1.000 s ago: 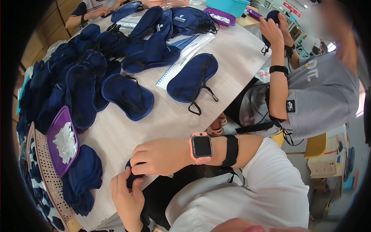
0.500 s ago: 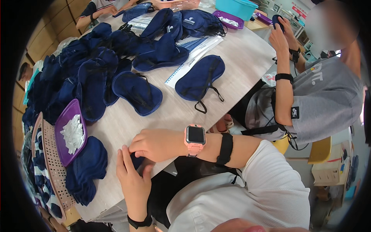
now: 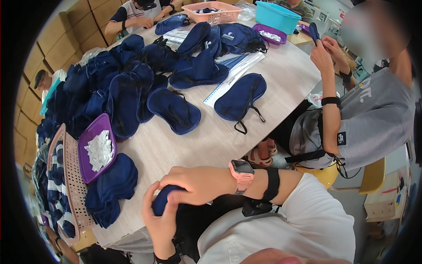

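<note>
Between my hands, low over the table's near edge, is a folded navy eye mask (image 3: 161, 200); only its smooth rounded side shows. My left hand (image 3: 159, 222) curls round it from below, fingers on the far side and thumb on the near side. From the right, my right hand (image 3: 187, 187) closes over its top, wearing a pink watch (image 3: 241, 170) at the wrist. Beyond them on the table lie a navy eye mask (image 3: 174, 111) and another eye mask (image 3: 241, 97) with black elastic straps.
A navy heap of masks (image 3: 83, 99) covers the left of the table (image 3: 154, 152). Near it stand a purple tray (image 3: 111, 132) of white slips, a pink basket (image 3: 72, 185) and a bunched navy cloth (image 3: 116, 185). A co-worker in grey (image 3: 365, 119) holds a mask at right. Farther back sits a turquoise bin (image 3: 276, 17).
More of the navy mask shows between my hands, and my left fingers have bent from straight to curled round it. The whole view has shifted slightly. The co-worker's hands have changed position.
</note>
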